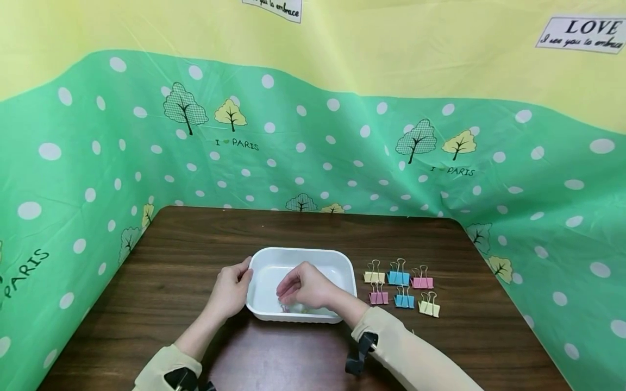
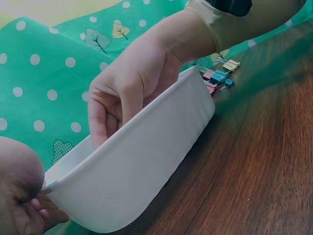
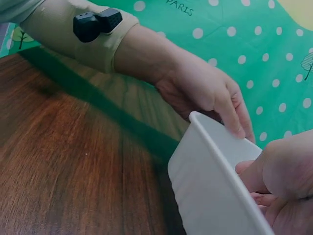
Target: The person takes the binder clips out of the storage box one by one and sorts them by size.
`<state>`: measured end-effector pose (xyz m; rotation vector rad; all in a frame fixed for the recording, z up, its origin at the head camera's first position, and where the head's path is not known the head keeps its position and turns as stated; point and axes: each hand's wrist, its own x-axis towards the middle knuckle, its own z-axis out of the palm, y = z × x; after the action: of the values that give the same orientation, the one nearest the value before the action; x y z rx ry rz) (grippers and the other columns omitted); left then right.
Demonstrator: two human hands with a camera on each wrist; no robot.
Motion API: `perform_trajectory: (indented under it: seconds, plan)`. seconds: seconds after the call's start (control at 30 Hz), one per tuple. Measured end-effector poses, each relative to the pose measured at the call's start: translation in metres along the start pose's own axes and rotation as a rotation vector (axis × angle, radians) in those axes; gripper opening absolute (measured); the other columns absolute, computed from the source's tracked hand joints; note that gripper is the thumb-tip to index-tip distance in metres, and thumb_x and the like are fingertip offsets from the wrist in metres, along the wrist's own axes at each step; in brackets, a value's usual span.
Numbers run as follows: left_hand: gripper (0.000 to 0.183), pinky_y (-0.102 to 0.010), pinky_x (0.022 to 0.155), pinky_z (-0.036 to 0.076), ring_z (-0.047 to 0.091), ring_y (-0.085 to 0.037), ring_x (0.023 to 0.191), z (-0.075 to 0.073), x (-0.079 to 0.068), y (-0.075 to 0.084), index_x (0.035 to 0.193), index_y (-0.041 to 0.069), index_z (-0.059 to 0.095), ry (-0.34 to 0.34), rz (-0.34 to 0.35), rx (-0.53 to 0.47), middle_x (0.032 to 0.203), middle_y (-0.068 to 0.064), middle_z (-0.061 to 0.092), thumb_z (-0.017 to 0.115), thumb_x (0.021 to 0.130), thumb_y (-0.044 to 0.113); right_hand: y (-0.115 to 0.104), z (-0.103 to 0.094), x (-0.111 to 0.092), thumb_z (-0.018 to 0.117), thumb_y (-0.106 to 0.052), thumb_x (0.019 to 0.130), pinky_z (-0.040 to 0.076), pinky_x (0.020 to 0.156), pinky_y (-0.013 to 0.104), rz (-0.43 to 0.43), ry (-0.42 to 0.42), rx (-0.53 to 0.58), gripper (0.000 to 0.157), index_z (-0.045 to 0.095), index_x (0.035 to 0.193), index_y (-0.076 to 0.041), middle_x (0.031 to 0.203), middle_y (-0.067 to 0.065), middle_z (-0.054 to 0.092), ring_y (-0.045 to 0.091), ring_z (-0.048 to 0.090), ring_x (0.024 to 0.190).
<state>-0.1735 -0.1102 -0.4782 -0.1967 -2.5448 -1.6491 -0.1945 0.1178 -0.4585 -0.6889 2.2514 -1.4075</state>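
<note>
A white plastic tray (image 1: 266, 315) with a raised rim sits on the wooden table. My left hand (image 1: 232, 288) grips its left side, thumb at the rim; the right wrist view also shows this left hand (image 3: 210, 90) at the tray's edge. Inside the tray, my right hand (image 1: 308, 288) reaches down with bent fingers near the front wall. Small pinkish and greenish pieces (image 1: 305, 310) lie beneath it, partly covered and too small to name. The tray wall (image 2: 137, 166) hides the right fingertips in the left wrist view, so whether they pinch anything is unclear.
Right of the tray, several binder clips stand in two rows: yellow (image 1: 374, 277), blue (image 1: 398, 278) and pink (image 1: 422, 283) behind, pink (image 1: 379, 298), blue (image 1: 404, 301) and yellow (image 1: 429, 309) in front. A green and yellow patterned curtain (image 1: 313, 130) surrounds the table (image 1: 195, 239).
</note>
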Motion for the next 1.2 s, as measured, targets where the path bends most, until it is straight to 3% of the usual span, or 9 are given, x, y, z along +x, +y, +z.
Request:
perform_trajectory:
  seconds: [0.23, 0.5, 0.67, 1.2]
  plan:
    - [0.04, -0.039, 0.091, 0.058, 0.061, -0.032, 0.124, 0.001, 0.0, 0.0, 0.144, -0.014, 0.055, 0.002, 0.005, 0.006, 0.144, -0.027, 0.058, 0.057, 0.105, -0.002, 0.001, 0.005, -0.001, 0.082, 0.016, 0.081, 0.059, 0.071, 0.021, -0.032, -0.036, -0.024, 0.013, 0.078, 0.091, 0.009, 0.085, 0.018, 0.078, 0.031, 0.077, 0.083]
    - [0.04, -0.039, 0.093, 0.057, 0.059, -0.032, 0.126, 0.001, 0.001, -0.001, 0.144, -0.013, 0.055, -0.002, 0.0, 0.023, 0.145, -0.026, 0.058, 0.056, 0.106, 0.001, 0.004, 0.009, -0.002, 0.079, 0.02, 0.081, 0.061, 0.072, 0.026, -0.032, -0.045, -0.047, 0.014, 0.077, 0.087, 0.007, 0.084, 0.02, 0.077, 0.03, 0.077, 0.081]
    - [0.04, -0.04, 0.095, 0.056, 0.059, -0.033, 0.127, 0.002, 0.001, -0.002, 0.144, -0.014, 0.055, -0.003, 0.001, 0.022, 0.145, -0.026, 0.058, 0.056, 0.106, 0.0, 0.003, 0.008, -0.003, 0.079, 0.019, 0.081, 0.06, 0.071, 0.024, -0.026, -0.033, -0.046, 0.014, 0.078, 0.086, 0.006, 0.08, 0.014, 0.077, 0.025, 0.077, 0.078]
    - [0.041, -0.045, 0.1, 0.054, 0.055, -0.032, 0.132, 0.0, 0.0, -0.001, 0.146, -0.013, 0.053, -0.009, -0.02, 0.026, 0.148, -0.024, 0.056, 0.055, 0.107, 0.002, -0.016, -0.021, -0.012, 0.077, 0.02, 0.083, 0.061, 0.074, 0.028, -0.059, 0.035, -0.022, 0.015, 0.078, 0.093, 0.009, 0.085, 0.015, 0.078, 0.028, 0.077, 0.082]
